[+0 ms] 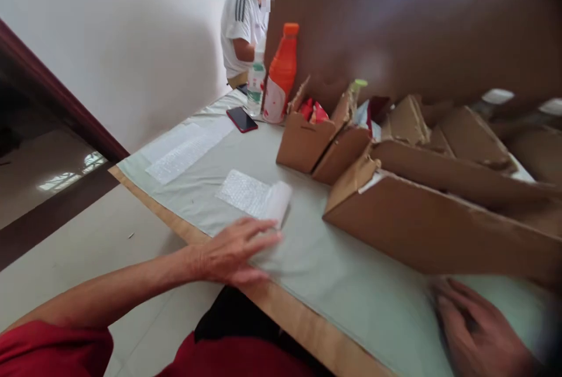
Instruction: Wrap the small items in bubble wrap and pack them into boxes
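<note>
My left hand [239,251] is over the table's front edge with its fingers apart and nothing held. Just beyond its fingertips lies a partly rolled strip of bubble wrap [246,192]. At the lower right, my right hand [474,327] is blurred, low over the cloth and close to the front of a long cardboard box [421,222]; whether it holds anything is hidden. Flat sheets of bubble wrap [187,151] lie further back on the left of the table.
Smaller cardboard boxes [301,144] with red packets stand beside the long one. Behind are an orange bottle [283,69], a clear bottle [255,87] and a phone [242,120]. A person in a white shirt [241,17] is at the far end.
</note>
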`<state>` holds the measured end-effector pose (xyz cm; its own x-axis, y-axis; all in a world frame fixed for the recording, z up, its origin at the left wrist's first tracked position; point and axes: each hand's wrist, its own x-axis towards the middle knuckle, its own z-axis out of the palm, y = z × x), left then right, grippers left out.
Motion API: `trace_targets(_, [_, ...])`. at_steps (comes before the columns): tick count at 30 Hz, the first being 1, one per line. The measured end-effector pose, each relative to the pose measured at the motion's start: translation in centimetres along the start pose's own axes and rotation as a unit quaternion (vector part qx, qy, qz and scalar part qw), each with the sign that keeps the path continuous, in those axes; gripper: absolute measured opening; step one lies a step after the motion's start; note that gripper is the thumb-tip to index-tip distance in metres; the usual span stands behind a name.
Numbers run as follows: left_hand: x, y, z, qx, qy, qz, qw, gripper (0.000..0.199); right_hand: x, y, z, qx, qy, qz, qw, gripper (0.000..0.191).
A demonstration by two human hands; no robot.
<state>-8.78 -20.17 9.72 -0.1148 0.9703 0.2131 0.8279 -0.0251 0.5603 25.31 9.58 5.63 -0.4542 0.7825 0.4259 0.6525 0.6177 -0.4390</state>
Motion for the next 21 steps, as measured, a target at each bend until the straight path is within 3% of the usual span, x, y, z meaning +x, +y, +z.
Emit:
trace_targets(2, [-1.1,2.7,1.0,-0.06,-0.056,0.066,0.994,0.054,-1.1,0.6,-0.3,0.004,0.027,0.016,0.999,0.011])
trace_targets(4, [-1.2,3.2,0.7,-0.044,-0.006,0.053,0.998,0.047,-1.8,0.0,-0.8,0.013,0.078,0.02,0.997,0.012])
trace_targets(7, [0.4,0.7,-1.0,0.069,0.098,-0.047,0.992,0.043,-2.6,-3.2,-1.2,0.043,0.106,-0.01,0.993,0.015])
trace_targets(11, [3.8,-4.8,-3.1,0.215,0.059,-0.207,0.953,0.046,-2.5,-8.9,-0.3,0.117,0.021,-0.169,0.978,0.025])
trace_targets(14, [5.7,-7.8,-3.9,0.251,0.033,-0.253,0.934,0.055,-1.0,-12.3,1.8,0.07,-0.045,-0.291,0.953,0.045])
trace_targets(18, [6.7,-9.2,-4.1,0.276,-0.007,-0.29,0.916,0.064,1.7,-15.5,4.7,-0.064,-0.111,-0.356,0.926,0.071])
trace_targets(21, [7.0,-9.2,-3.9,0.287,-0.022,-0.298,0.91,0.066,3.9,-18.4,6.1,-0.094,-0.167,-0.382,0.904,0.07])
